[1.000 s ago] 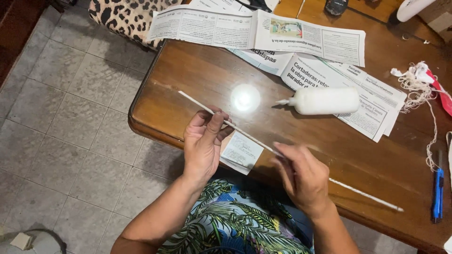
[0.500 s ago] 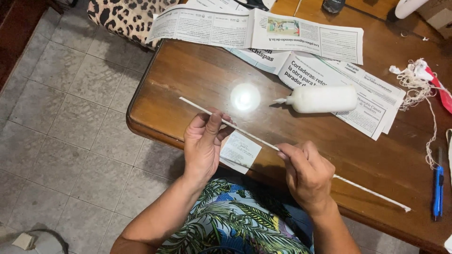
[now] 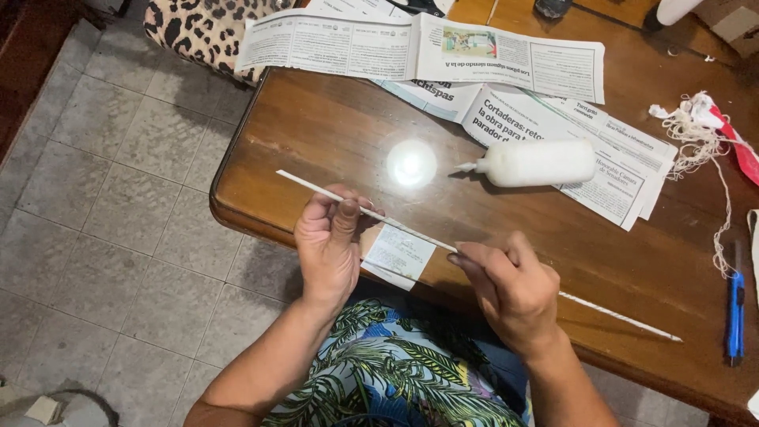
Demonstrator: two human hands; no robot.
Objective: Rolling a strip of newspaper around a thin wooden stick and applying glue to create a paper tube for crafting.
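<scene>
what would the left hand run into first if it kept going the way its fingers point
Probably nothing nearby: the left hand points up across bare wooden table. The folded newspaper at the far edge looks first in line, though depth is unclear.

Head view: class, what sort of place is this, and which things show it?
Probably a home craft corner: a wooden table on tiled floor, spread newspapers, a white glue bottle, and a leopard-print seat.

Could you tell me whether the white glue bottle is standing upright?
No, the white plastic glue bottle lies on its side on the newspaper sheets.
</scene>
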